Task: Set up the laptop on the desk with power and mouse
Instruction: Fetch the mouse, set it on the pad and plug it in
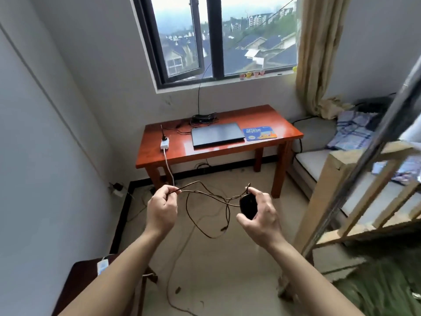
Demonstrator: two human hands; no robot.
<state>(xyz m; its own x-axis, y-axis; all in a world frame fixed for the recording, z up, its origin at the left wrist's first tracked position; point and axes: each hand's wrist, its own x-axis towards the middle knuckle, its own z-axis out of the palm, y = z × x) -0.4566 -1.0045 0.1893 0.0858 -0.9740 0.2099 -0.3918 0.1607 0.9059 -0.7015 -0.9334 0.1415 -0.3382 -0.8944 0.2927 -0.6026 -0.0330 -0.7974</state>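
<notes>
A closed dark laptop [216,134] lies on the red wooden desk [205,151] under the window, with a blue mouse pad [259,133] to its right. A white power strip [164,144] sits on the desk's left part, a plug in it and its white cord hanging off the front edge. In front of me, well short of the desk, my right hand [259,213] grips a black wired mouse [248,206]. My left hand [163,208] pinches the mouse's dark cable [205,195], which loops and dangles between both hands.
A black router with cables [204,117] sits at the desk's back edge. A bench with a grey cushion [316,160] and a wooden bed frame [355,190] stand on the right. A dark stool [79,283] is at the lower left. Loose cables lie on the floor [177,281].
</notes>
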